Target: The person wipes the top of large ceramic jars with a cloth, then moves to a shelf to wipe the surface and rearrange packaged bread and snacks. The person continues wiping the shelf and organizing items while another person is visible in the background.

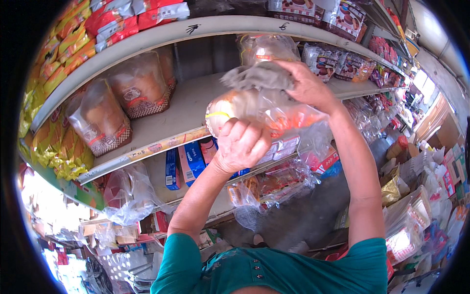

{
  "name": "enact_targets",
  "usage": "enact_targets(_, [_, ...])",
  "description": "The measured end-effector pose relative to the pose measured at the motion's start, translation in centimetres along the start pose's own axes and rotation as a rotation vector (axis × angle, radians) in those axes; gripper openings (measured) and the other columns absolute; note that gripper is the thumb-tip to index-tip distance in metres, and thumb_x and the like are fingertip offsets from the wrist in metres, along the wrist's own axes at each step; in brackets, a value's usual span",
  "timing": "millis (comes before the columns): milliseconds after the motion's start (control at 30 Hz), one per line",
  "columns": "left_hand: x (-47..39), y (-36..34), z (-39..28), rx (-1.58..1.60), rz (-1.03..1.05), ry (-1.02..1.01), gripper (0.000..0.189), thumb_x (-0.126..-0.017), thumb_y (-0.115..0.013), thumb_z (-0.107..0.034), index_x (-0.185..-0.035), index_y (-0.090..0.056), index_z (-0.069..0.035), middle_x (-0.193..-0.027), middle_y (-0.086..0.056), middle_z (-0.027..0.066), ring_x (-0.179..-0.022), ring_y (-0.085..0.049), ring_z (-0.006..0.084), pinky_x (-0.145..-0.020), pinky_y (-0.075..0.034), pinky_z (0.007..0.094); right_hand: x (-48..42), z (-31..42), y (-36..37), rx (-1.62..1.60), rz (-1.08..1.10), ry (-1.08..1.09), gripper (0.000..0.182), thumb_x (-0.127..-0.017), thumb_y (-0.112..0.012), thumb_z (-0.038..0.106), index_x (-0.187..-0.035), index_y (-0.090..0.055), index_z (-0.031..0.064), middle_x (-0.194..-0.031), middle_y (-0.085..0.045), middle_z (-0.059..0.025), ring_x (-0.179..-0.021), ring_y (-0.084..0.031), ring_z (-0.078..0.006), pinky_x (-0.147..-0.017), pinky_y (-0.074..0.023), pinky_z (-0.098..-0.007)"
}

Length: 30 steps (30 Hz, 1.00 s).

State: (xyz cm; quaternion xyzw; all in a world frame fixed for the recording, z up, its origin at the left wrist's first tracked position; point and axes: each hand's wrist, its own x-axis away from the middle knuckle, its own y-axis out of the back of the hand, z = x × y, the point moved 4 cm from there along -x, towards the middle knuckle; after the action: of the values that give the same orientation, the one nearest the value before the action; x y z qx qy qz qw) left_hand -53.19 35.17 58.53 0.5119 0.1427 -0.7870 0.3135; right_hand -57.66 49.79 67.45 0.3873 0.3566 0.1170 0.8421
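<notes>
My left hand [244, 143] is closed on a clear plastic package [235, 104] that looks like bagged bread, with a yellow strip and orange-red print. It is held tilted in front of the middle shelf [191, 99]. In my right hand [310, 84] is a bunched grey cloth [257, 75], just above the package and blurred; whether the two touch, I cannot tell. Behind the cloth, another clear bag [271, 49] stands at the back of the shelf. Large bagged loaves [141, 86] with checkered bases stand to the left on the same shelf.
Red and silver packets [121, 22] fill the upper shelf's left side. Brown snack bags [319, 60] stand on the right of the middle shelf. Blue Oreo boxes [192, 161] sit below. Crowded goods [407, 220] line the right side, beside the floor [304, 220].
</notes>
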Motion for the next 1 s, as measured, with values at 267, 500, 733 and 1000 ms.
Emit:
enact_targets(267, [2.4,2.3,-0.1,0.127,-0.022,-0.050,0.022,-0.056,-0.062,-0.010,-0.074,-0.051,-0.007,-0.080,-0.055,0.0065,-0.068,-0.053,0.0193,-0.061,-0.042,0.0298,6.0,-8.6,-0.5,-0.217,-0.351,-0.420,0.036,-0.082,-0.056,0.024,-0.111,-0.054,0.0028,-0.110,-0.057,-0.0083,-0.098,-0.053,-0.0166,-0.085,-0.0413,-0.0306])
enact_targets(500, [4.8,2.4,-0.4,0.023,0.038,-0.009,0.025,-0.057,-0.057,-0.017,-0.079,-0.052,-0.007,-0.083,-0.054,0.0064,-0.077,-0.052,0.0191,-0.067,-0.040,0.0313,0.2,-5.8,-6.0,-0.507,0.143,-0.477,0.036,-0.082,-0.056,0.027,-0.104,-0.059,-0.0009,-0.104,-0.060,-0.0100,-0.091,-0.056,-0.0161,-0.080,-0.0441,-0.0292])
enact_targets(733, [4.2,2.8,1.0,0.100,-0.050,0.155,0.029,-0.059,-0.062,-0.005,-0.086,-0.051,-0.002,-0.085,-0.055,0.0107,-0.069,-0.054,0.0229,-0.062,-0.044,0.0346,2.8,-16.7,-10.0,-0.636,0.090,-0.339,0.030,-0.080,-0.057,0.025,-0.098,-0.062,0.0015,-0.089,-0.064,-0.0076,-0.082,-0.056,-0.0132,-0.073,-0.0445,-0.0295])
enact_targets(1000, [-1.0,6.1,6.1,0.311,-0.423,0.990,0.010,-0.084,-0.052,-0.006,-0.078,-0.046,-0.001,-0.064,-0.041,-0.0028,-0.057,-0.035,0.0048,-0.049,-0.029,0.0190,2.5,-6.4,-8.1,-1.276,-0.239,-0.347,0.047,-0.088,-0.048,0.034,-0.119,-0.044,-0.0009,-0.112,-0.055,-0.0094,-0.100,-0.055,-0.0185,-0.082,-0.0469,-0.0344])
